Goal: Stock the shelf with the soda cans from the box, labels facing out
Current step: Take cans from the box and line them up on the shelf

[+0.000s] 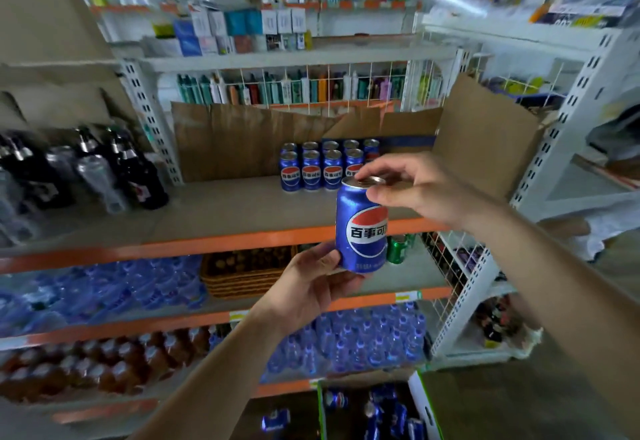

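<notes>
A blue soda can (360,228) with a red, white and blue logo is held upright in front of the shelf, label toward me. My left hand (311,287) grips its bottom from below. My right hand (415,190) pinches its top rim. Behind it, several matching cans (311,171) stand in rows on the grey shelf board (225,211), labels facing out. The open box (374,408) with more blue cans sits on the floor at the bottom.
Cardboard sheets (242,141) line the back and right of the shelf. Dark bottles (104,169) stand at the left. Below are a wicker basket (246,273), a green can (396,249) and packs of water bottles (104,294). A white rack (561,148) stands at the right.
</notes>
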